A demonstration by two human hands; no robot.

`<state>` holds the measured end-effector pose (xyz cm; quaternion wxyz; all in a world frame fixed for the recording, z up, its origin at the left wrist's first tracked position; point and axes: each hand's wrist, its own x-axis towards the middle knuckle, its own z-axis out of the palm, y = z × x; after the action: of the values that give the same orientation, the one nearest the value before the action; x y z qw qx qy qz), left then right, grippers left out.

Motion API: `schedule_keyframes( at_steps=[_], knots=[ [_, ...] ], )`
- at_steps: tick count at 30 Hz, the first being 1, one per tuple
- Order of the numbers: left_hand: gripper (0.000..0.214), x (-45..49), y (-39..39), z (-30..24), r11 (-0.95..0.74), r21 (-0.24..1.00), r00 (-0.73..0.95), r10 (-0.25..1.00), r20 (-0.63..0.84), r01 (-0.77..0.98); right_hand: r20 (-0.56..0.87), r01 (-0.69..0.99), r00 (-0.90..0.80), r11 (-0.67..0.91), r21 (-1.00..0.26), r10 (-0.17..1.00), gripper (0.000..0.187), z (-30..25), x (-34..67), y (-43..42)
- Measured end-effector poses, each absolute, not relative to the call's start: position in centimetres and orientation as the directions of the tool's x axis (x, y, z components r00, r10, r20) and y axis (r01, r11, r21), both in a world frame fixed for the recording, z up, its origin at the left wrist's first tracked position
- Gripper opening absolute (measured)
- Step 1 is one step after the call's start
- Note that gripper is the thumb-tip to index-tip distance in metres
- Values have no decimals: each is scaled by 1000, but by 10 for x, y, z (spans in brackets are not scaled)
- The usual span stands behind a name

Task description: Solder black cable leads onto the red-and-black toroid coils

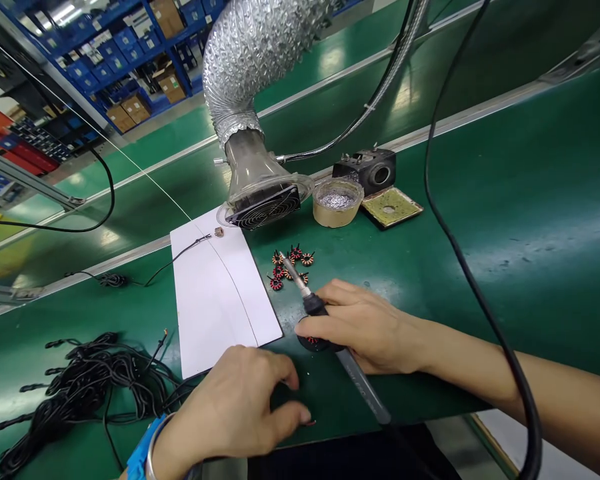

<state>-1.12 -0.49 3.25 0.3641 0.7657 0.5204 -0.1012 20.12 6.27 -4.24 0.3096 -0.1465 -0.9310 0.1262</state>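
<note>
My right hand (360, 327) grips a soldering iron (363, 387), its metal tip angled up and left over several small ring-shaped coils (276, 283) with red or orange windings. Beneath the fingers of that hand sits a round black piece (313, 342) with a red-wound coil showing, partly covered. My left hand (240, 403) is by the table's near edge, thumb and index finger apart. A tiny reddish bit (310, 423) shows at the thumb tip. Left of the coils lies a white sheet (215, 300), crossed by a thin wire (235, 283).
A fume extractor (270, 208) on a silver duct hangs above the sheet. Behind the coils stand a solder-filled round tub (337, 203), a yellow sponge tray (393, 207) and a black iron holder (375, 170). Black cables (100, 380) pile at left; a cord (460, 247) droops at right.
</note>
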Motion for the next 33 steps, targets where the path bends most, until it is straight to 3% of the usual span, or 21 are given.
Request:
schedule_keyframes(
  at_steps=[2, 4, 7, 11, 15, 23, 28, 31, 33],
  knots=[
    [26, -9, -12, 33, -343, 355, 493, 653, -575, 870, 516, 217, -805, 954, -205, 294, 28, -37, 201, 62],
    [20, -5, -17, 31, -430, 248, 483, 613, -625, 868, 537, 240, -799, 962, -127, 270, 29, -34, 201, 61],
    [7, -3, -20, 25, -453, 196, 462, 607, -647, 870, 567, 244, -780, 963, -112, 264, 31, -33, 202, 62],
    [8, -9, -15, 27, -322, 334, 460, 705, -540, 886, 617, 204, -693, 922, -330, 374, 28, -34, 209, 68],
    [10, -10, -10, 36, -131, 422, 333, 829, -450, 897, 678, 143, -547, 853, -501, 490, 29, -35, 215, 70],
    [14, -3, -11, 29, 12, 501, 197, 911, -362, 865, 509, 41, -569, 640, -767, 646, 31, -31, 202, 45],
    [21, -9, -9, 28, -13, 553, 223, 923, -313, 833, 461, -4, -547, 549, -836, 698, 27, -29, 190, 43],
    [31, -13, -1, 28, -66, 678, 286, 933, -218, 732, 531, -34, -532, 610, -791, 659, 25, -22, 187, 47],
    [34, -14, 4, 25, -32, 800, 359, 904, -234, 600, 566, -40, -522, 645, -763, 638, 24, -17, 185, 50]
  ],
)
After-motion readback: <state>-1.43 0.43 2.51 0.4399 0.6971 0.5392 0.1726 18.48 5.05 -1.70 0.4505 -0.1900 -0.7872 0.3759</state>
